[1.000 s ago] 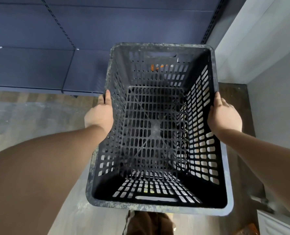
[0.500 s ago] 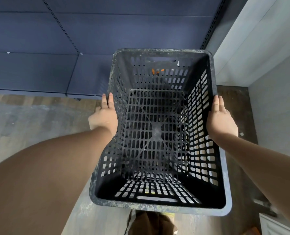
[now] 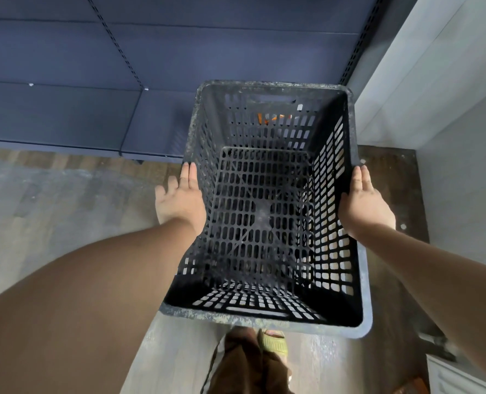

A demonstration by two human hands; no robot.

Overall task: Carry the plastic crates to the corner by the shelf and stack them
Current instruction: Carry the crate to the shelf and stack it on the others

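A black perforated plastic crate (image 3: 267,211) with a scuffed grey rim sits upright and empty below me, in the corner between the blue shelf and the white wall. My left hand (image 3: 179,199) lies flat against its left wall, fingers straight and spread, not curled round the rim. My right hand (image 3: 364,203) rests flat against the right wall near the rim, fingers straight and together. Something orange (image 3: 267,118) shows through the holes of the far wall. What the crate stands on is hidden beneath it.
The blue shelf unit (image 3: 94,81) runs along the far side, its base (image 3: 51,146) at floor level. A white wall (image 3: 449,95) closes the right side above a dark floor patch (image 3: 392,177). My foot in a green sandal (image 3: 273,344) is just behind the crate.
The crate has sunk lower and a little farther towards the corner. Both hands have uncurled from gripping its sides to lying flat with straight fingers, and the left hand's fingers have spread.
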